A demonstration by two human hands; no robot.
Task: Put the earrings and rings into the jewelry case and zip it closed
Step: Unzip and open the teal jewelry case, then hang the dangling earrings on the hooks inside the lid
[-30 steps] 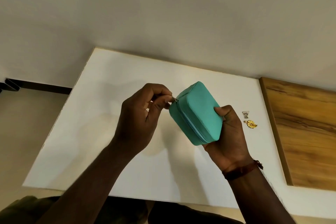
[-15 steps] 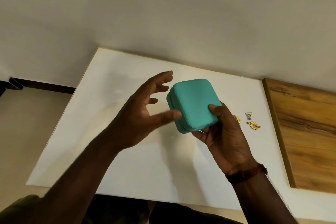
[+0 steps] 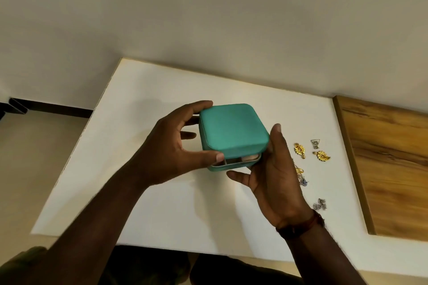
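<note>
Grips of left hand and right hand curl round square teal fabric jewelry case, ajar nearside; gold earrings lie right, nearer right hand.

A white tabletop lies before me against a plain wall. A wooden board rests on its right side.

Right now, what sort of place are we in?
Likely a home room, not a lab: a plain white table against a bare wall, a wood-grain panel at its right, gold earrings lying on it, and a teal jewelry case.
</note>
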